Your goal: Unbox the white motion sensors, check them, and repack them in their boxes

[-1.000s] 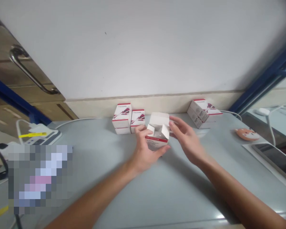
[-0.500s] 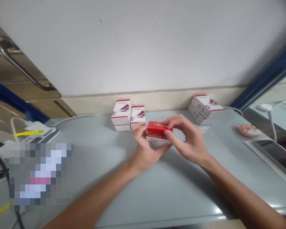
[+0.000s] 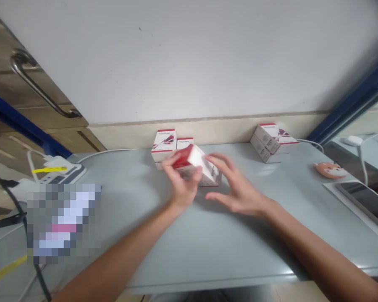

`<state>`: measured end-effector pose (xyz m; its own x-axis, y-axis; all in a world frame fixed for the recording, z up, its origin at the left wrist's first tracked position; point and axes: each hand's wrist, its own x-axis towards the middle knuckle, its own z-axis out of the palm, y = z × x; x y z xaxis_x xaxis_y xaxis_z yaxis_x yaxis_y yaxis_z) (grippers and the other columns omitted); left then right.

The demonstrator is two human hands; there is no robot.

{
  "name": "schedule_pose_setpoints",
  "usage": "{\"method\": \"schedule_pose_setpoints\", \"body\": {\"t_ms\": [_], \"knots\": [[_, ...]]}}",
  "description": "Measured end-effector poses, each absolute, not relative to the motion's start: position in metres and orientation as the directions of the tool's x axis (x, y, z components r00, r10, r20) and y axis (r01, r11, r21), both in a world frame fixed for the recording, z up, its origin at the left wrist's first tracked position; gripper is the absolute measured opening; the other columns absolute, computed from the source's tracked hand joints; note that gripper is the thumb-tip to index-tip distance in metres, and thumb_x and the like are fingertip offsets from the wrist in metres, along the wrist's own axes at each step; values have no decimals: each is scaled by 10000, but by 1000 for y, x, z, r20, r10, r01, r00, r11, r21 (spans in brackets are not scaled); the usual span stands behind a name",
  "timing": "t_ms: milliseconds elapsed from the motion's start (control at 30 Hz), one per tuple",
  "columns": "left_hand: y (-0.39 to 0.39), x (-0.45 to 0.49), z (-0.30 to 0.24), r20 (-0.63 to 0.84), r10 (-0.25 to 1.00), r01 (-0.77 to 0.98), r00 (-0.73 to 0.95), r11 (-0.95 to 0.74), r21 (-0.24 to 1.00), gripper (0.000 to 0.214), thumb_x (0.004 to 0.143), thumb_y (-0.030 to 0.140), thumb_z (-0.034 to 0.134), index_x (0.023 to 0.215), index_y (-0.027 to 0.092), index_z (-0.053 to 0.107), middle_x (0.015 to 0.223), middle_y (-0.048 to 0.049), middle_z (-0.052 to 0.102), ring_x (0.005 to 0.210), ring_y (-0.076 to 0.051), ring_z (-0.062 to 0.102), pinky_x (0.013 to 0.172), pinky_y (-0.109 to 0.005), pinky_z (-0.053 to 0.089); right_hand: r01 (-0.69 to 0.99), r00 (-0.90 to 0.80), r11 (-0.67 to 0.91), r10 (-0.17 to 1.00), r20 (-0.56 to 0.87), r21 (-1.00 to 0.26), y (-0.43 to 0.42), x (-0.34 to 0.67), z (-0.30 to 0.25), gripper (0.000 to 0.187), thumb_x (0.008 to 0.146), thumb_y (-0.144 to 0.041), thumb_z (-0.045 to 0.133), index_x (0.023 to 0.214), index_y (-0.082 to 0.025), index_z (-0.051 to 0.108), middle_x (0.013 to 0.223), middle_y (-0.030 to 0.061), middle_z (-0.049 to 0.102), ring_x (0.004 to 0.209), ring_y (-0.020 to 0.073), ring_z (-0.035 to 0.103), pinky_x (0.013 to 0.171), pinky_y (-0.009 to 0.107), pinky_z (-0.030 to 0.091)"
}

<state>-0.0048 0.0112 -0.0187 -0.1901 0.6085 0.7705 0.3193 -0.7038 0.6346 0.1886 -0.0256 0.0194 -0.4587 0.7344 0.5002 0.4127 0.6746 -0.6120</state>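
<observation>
the grey worktop point(image 3: 227, 251) carries white-and-red boxes point(image 3: 164, 144) grouped at its back edge, a second pair of boxes point(image 3: 266, 142) further right, an orange fox-faced pad point(image 3: 330, 170), a dark tablet point(image 3: 368, 201) on a white sheet point(image 3: 353, 209), a white cable point(image 3: 107, 151) and a small white device point(image 3: 61, 173) at left.

My bare, slim left forearm point(image 3: 122, 247) and bare, slim right forearm point(image 3: 315, 251) taper to narrow wrists. My bare, long-fingered left hand point(image 3: 182, 184) and bare, long-fingered right hand point(image 3: 236, 197) end in slender, smooth fingers point(image 3: 219, 160).
</observation>
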Motion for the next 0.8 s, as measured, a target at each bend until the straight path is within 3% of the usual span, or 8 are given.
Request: {"method": "schedule_pose_setpoints", "body": {"t_ms": [67, 167, 267, 367, 467, 567, 700, 800], "knots": [[17, -9, -15, 761, 601, 294, -246, -702, 649, 505, 1004, 586, 569, 1371, 292, 384, 1319, -110, 536, 1215, -267, 601, 1030, -475, 527, 430, -499, 690, 719, 484, -582, -26, 184, 12, 857, 963, -445, 738, 1670, -379, 258, 1548, 136, 545, 1285, 333, 651, 987, 491, 616], [25, -19, -5, 838, 500, 383, -221, -745, 546, 506, 1024, 597, 484, 1393, 255, 427, 1435, -161, 473, 1372, -317, 497, 1143, -520, 437, 510, -374, 717, 682, 628, -475, -26, 179, 8, 708, 978, -398, 725, 1601, -370, 390, 1400, 99, 681, 1124, 292, 730, 910, 439, 629], [34, -36, 3, 863, 400, 556, -308, -661, 504, 423, 1065, 483, 416, 1389, 215, 466, 1474, -194, 420, 1439, -321, 402, 1203, -527, 351, 686, -143, 623, 622, 770, -376, -16, 177, 11, 604, 924, -399, 791, 1471, -326, 544, 1270, 95, 746, 1031, 296, 737, 843, 438, 624], [49, -57, 1, 759, 433, 553, -486, -520, 651, 353, 1041, 403, 465, 1333, 206, 492, 1418, -184, 475, 1405, -306, 428, 1232, -512, 297, 788, -144, 563, 562, 815, -249, 6, 175, 12, 451, 934, -382, 789, 1354, -302, 644, 1197, 89, 768, 1065, 299, 710, 827, 424, 609], [68, -72, -10, 547, 606, 363, -578, -409, 837, 324, 1043, 410, 432, 1283, 215, 528, 1342, -149, 567, 1286, -267, 548, 1192, -450, 376, 758, -310, 638, 538, 784, -138, 33, 163, 8, 364, 978, -299, 736, 1337, -305, 679, 1254, 81, 754, 1151, 284, 676, 897, 416, 598], [80, -78, -22, 479, 696, 302, -536, -372, 878, 367, 1076, 455, 348, 1193, 210, 594, 1170, -111, 676, 1097, -235, 657, 1057, -385, 503, 710, -380, 679, 592, 711, -187, 56, 137, 5, 342, 997, -167, 653, 1294, -322, 722, 1295, 83, 720, 1220, 281, 640, 910, 415, 597], [85, -78, -30, 454, 728, 283, -515, -355, 891, 468, 1086, 563, 308, 1243, 218, 583, 1197, -104, 695, 1074, -214, 676, 1009, -348, 532, 711, -278, 623, 675, 684, -326, 69, 97, 5, 358, 967, -98, 608, 1254, -277, 723, 1287, 88, 685, 1239, 261, 633, 910, 383, 607], [86, -78, -30, 466, 730, 296, -500, -361, 884, 491, 1090, 581, 270, 1263, 221, 555, 1209, -114, 681, 1076, -216, 670, 1014, -363, 530, 680, -268, 624, 700, 662, -385, 64, 93, 3, 363, 1002, -154, 566, 1318, -290, 683, 1386, 89, 632, 1190, 246, 666, 896, 379, 614]]}}
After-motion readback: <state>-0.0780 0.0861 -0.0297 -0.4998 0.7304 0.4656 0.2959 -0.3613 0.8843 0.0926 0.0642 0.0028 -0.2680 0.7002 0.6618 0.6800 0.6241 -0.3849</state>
